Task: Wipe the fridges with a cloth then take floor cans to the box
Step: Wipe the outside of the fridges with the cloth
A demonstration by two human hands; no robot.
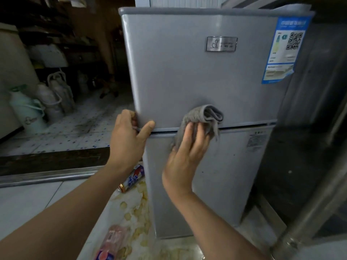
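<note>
From the head camera, the right hand [185,152] presses a folded grey cloth [203,117] with near-straight fingers against the silver two-door fridge [197,76], right at the seam between its doors. The left hand [129,136] curls round the upper door's lower left corner, steadying it. Best to keep flat pressure and follow the seam across. Left of the fridge's base, on the stained floor, lie a blue-and-white can [134,178] and, nearer the camera, what looks like a pink one [110,243]; no box shows.

I see a pale tiled floor [28,199]; the grey two-door fridge [206,76] stands on it, a red-white-blue can [134,178] lying beside.
</note>
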